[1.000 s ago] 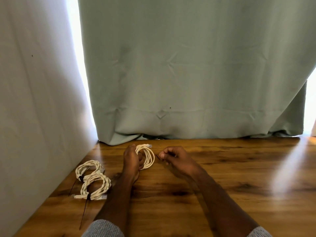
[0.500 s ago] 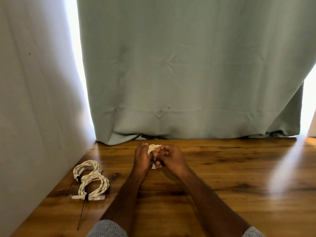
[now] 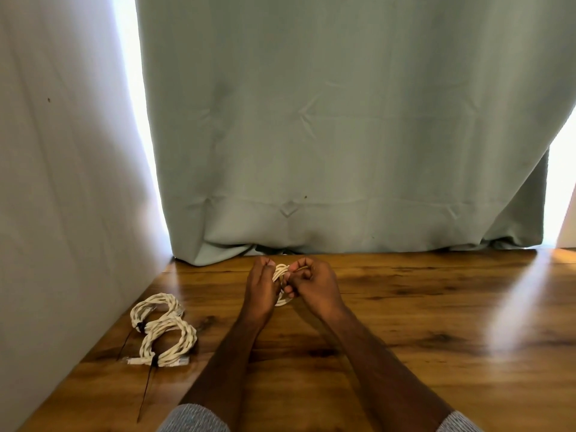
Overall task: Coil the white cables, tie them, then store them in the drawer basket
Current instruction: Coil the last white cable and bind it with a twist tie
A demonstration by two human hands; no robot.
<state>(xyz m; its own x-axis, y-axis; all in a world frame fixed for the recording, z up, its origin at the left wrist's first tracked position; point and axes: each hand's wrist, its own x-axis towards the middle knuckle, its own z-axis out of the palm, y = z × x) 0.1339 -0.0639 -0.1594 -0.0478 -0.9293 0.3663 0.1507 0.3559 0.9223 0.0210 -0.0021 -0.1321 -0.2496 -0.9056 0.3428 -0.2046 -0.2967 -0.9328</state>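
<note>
- Two hands meet at about 6 o'clock of the view, just in front of a pale green curtain [image 3: 343,135], over a wooden floor [image 3: 405,338].
- The left hand [image 3: 260,289] has its fingers curled round one side of a small white cable coil [image 3: 280,272], holding it upright above the boards.
- The right hand [image 3: 314,283], at the coil's 3 o'clock, is curled too, its fingertips pinching at the loops; whether it also holds a tie cannot be told, since the fingers hide that spot.
- The step in hand looks like binding this coil, judging by the grip and the task.
- Risk: the loops are held by finger pressure alone. If either hand eases off before a tie is fast, the springy cable would likely fan open and need winding again.
- Risk: a tie drawn round only some of the loops would leave the rest loose, and the bundle could snag or unravel on its way to storage.
- Count: three white coils in all. One is in the hands; two finished coils [image 3: 165,332] lie touching each other at 8 o'clock, near the white wall [image 3: 62,182].
- Count: two dark ties [image 3: 146,388] trail from those bundles, one each.
- Count: two hands, two grey sleeve cuffs [image 3: 193,420] at the lower edge.
- No drawer basket is in view.
</note>
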